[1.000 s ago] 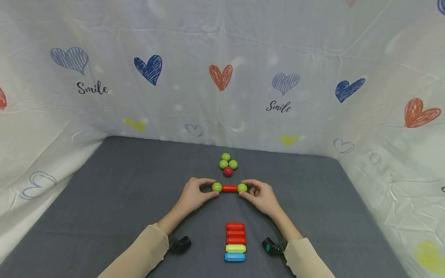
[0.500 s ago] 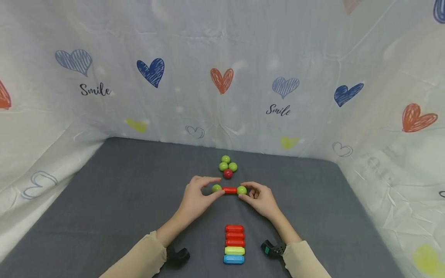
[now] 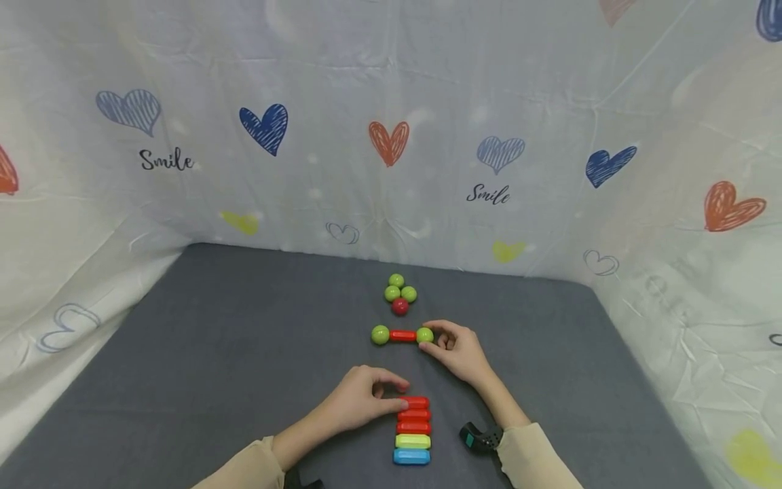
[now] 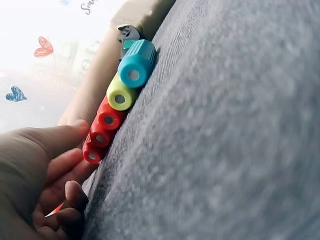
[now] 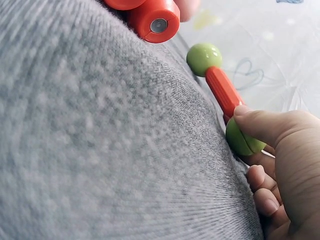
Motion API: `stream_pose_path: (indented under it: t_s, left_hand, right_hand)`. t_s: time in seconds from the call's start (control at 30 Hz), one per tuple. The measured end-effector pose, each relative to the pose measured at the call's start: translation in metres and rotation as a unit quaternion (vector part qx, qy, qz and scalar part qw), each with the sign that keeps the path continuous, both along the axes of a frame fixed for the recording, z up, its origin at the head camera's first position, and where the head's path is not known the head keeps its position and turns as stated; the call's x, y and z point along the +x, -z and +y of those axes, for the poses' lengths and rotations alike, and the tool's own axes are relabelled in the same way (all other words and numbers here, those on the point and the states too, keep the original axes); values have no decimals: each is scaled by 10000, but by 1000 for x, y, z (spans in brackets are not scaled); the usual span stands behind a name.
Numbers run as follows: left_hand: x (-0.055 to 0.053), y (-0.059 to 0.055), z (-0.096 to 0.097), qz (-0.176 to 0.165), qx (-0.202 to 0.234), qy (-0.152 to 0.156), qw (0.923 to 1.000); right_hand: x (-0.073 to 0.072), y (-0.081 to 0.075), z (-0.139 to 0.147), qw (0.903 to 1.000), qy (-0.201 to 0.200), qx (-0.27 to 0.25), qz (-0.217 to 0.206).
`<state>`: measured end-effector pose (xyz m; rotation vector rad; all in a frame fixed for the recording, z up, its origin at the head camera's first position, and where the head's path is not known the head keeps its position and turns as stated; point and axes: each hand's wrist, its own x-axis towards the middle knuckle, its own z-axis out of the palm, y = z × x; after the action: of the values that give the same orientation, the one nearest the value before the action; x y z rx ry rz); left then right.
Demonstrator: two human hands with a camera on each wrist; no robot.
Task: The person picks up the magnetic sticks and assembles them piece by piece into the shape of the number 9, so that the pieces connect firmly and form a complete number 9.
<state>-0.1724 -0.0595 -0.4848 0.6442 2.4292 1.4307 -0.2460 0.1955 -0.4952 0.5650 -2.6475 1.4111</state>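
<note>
My left hand is at the farthest red magnetic rod of a row in front of me. In the head view its thumb overlaps the rod's left end, while the index fingertip stands a little beyond it, a gap showing between. The left wrist view has the red rod between thumb and fingers. My right hand pinches a green ball, the right end of a dumbbell shape. A red rod joins it to another green ball on the left, which no hand touches.
Two more red rods, a yellow-green rod and a blue rod complete the near row. Behind the dumbbell several green balls cluster with a red ball. A heart-printed white cloth borders the grey tabletop.
My left hand has let go of the left green ball and come back toward me to the row of rods. The right hand still holds its ball in the same place.
</note>
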Motion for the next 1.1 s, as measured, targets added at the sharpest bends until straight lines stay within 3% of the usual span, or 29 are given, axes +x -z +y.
stream_pose_path:
  t_s: [0.37, 1.1]
  left_hand:
    - [2, 4, -2, 344, -117, 405, 9985]
    - [1, 7, -3, 785, -73, 559, 9953]
  right_hand:
    - [0, -1, 0, 10000, 24, 49, -55]
    - [0, -1, -1, 9998, 80, 117, -136]
